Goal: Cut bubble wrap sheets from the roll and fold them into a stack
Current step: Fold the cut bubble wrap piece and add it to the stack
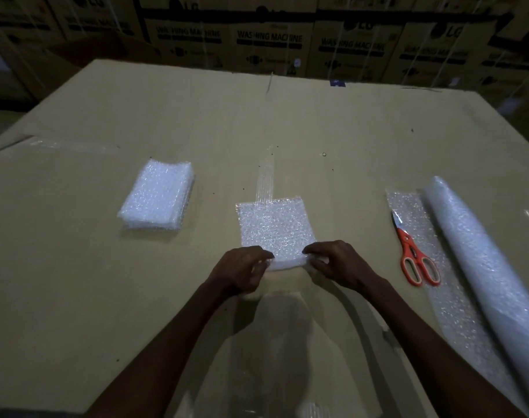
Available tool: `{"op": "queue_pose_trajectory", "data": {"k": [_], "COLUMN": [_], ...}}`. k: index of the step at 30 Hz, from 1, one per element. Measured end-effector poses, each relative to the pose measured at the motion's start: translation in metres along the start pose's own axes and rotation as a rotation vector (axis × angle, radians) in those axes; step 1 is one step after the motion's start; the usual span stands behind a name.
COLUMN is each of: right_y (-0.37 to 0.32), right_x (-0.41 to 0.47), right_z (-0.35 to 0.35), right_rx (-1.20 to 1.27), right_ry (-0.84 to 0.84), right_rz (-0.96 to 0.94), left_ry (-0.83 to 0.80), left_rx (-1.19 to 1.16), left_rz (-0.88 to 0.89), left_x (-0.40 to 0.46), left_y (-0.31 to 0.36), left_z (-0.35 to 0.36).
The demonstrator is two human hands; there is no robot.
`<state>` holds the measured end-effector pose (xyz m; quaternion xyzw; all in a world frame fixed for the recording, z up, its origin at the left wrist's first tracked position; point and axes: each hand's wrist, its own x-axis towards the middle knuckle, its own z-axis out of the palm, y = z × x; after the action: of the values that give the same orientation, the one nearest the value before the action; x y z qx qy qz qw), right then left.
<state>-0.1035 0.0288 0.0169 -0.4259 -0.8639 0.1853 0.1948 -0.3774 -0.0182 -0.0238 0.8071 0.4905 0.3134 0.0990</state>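
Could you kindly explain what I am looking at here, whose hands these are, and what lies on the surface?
There is no machine here: a head-worn camera looks down at a person's own hands. The left hand and right hand pinch the near edge of a bubble wrap sheet, apparently folding it. It lies on a cardboard-covered table. A stack of folded sheets sits to the left. On the right, orange-handled scissors rest on the unrolled end of the bubble wrap roll. Washing machine boxes stand behind.

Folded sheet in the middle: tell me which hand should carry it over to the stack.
Left, probably. The left hand already pinches the folded sheet, and the stack lies on its side. The right hand would have to cross over.
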Motion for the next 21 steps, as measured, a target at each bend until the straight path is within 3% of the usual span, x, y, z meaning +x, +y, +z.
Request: {"op": "queue_pose_trajectory", "data": {"k": [5,9,21], "right_y": [0.003,0.012,0.049], "right_x": [0.035,0.075,0.159], "right_z": [-0.009,-0.008,0.017], "right_rx": [0.184,0.184,0.027], "right_ry": [0.119,0.128,0.027], "right_rz": [0.139,0.212,0.278], "left_ry": [0.111,0.148,-0.04], "left_rx": [-0.166,-0.24,0.066], "left_rz": [-0.187,-0.392,-0.541], "left_x": [0.024,0.052,0.101], "left_y": [-0.011,-0.029,-0.094], "left_z": [-0.02,-0.027,-0.003]}}
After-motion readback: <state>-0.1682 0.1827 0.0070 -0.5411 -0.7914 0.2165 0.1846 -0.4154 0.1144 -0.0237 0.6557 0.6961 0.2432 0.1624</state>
